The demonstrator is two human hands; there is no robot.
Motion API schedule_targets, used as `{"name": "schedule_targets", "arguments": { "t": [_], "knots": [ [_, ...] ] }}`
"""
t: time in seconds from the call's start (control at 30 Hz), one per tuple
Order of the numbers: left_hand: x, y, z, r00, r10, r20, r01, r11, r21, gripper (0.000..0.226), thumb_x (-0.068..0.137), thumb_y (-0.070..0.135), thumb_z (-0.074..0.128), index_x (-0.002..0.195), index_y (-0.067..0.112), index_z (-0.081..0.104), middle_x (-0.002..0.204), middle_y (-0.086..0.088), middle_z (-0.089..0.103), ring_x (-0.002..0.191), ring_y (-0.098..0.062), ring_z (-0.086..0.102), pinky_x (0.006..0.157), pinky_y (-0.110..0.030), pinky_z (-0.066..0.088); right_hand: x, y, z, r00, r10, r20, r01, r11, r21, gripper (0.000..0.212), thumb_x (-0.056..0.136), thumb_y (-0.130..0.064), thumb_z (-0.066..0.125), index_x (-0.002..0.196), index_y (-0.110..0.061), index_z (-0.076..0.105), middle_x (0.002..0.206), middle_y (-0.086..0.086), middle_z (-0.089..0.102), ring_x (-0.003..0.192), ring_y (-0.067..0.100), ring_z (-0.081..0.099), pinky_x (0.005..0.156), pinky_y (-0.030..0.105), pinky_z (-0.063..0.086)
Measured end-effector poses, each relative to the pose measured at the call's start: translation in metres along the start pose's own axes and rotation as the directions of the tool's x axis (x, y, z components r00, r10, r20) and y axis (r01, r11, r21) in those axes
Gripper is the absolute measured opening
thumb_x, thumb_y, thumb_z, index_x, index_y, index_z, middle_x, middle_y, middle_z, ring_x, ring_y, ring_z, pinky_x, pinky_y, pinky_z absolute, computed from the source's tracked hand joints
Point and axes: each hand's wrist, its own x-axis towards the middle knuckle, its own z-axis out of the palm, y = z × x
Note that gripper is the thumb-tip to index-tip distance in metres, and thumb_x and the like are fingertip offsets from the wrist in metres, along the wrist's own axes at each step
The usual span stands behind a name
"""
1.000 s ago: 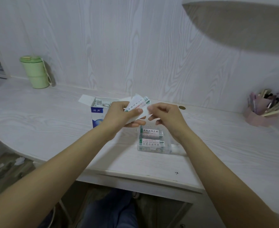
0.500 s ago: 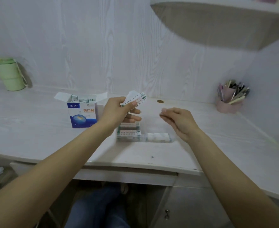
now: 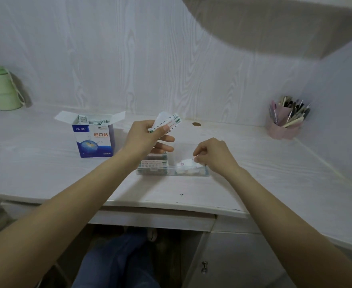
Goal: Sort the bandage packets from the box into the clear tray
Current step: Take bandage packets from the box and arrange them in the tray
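Right hand (image 3: 213, 156) has come down since half a second ago, from hovering in the air to the right compartment of the clear tray (image 3: 172, 172), where its curled fingertips are pinching a small white packet (image 3: 186, 163) at the top of the white pile. Left hand (image 3: 145, 140) is staying raised above the tray's left end, thumb and fingers clamping a fanned bunch of bandage packets (image 3: 167, 121) that is sticking up and to the right. The two hands are sitting apart, with bare desk showing between them. The tray is lying on the white desk (image 3: 46, 173), set back from the front edge with open desktop in front of it and to its right; its left compartment is holding stacked green-printed packets. The blue and white box (image 3: 94, 140) is standing just left of the left hand, flaps open, more packets showing inside. A green cup (image 3: 1, 89) is sitting far left against the wall, a pink pen holder (image 3: 285, 123) far right, both well apart from the hands. A shelf (image 3: 274, 23) is overhanging the upper right.
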Motion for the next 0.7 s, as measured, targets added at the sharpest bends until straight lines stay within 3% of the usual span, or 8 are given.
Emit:
{"name": "schedule_targets", "arguments": {
  "t": [0.13, 0.3, 0.47, 0.7],
  "knots": [
    [0.000, 0.000, 0.001, 1.000, 0.006, 0.001, -0.006, 1.000, 0.005, 0.006, 0.095, 0.022, 0.056, 0.099, 0.022, 0.061, 0.081, -0.003, 0.073, 0.063, -0.021, 0.071, 0.060, -0.027, 0.057, 0.002, -0.009, 0.005, 1.000, 0.003, -0.019, -0.007, 0.974, -0.228, 0.010, 0.082, -0.016, 0.068, 0.092, -0.017, 0.070, 0.090, -0.001, 0.065, 0.089, 0.019, 0.061, 0.067, 0.027, 0.042],
    [0.000, -0.002, 0.001, 1.000, 0.020, -0.001, -0.020, 1.000, 0.009, 0.006, 0.095, 0.022, 0.056, 0.098, 0.024, 0.060, 0.078, 0.000, 0.072, 0.063, -0.020, 0.072, 0.061, -0.027, 0.058, 0.002, -0.012, 0.007, 0.999, 0.023, 0.039, -0.009, 0.941, -0.339, 0.003, 0.080, -0.016, 0.070, 0.082, -0.017, 0.068, 0.089, 0.003, 0.068, 0.084, 0.022, 0.062, 0.063, 0.026, 0.038],
    [-0.001, -0.002, 0.003, 1.000, 0.029, 0.008, -0.029, 1.000, 0.007, 0.012, 0.095, 0.021, 0.056, 0.087, 0.028, 0.060, 0.071, 0.003, 0.072, 0.061, -0.019, 0.071, 0.062, -0.028, 0.057, 0.006, -0.011, 0.009, 0.996, 0.064, 0.062, -0.037, 0.929, -0.368, 0.002, 0.082, -0.016, 0.070, 0.082, -0.018, 0.072, 0.090, 0.003, 0.069, 0.081, 0.020, 0.058, 0.063, 0.027, 0.040],
    [-0.002, 0.000, 0.002, 0.999, 0.026, 0.019, -0.026, 1.000, -0.002, 0.008, 0.095, 0.021, 0.055, 0.090, 0.025, 0.061, 0.077, 0.000, 0.072, 0.060, -0.019, 0.070, 0.060, -0.026, 0.056, 0.008, -0.014, 0.005, 0.985, 0.138, 0.105, -0.091, 0.928, -0.361, 0.012, 0.082, -0.023, 0.072, 0.091, -0.015, 0.071, 0.094, 0.006, 0.069, 0.089, 0.023, 0.062, 0.067, 0.029, 0.043]
  ]
}}
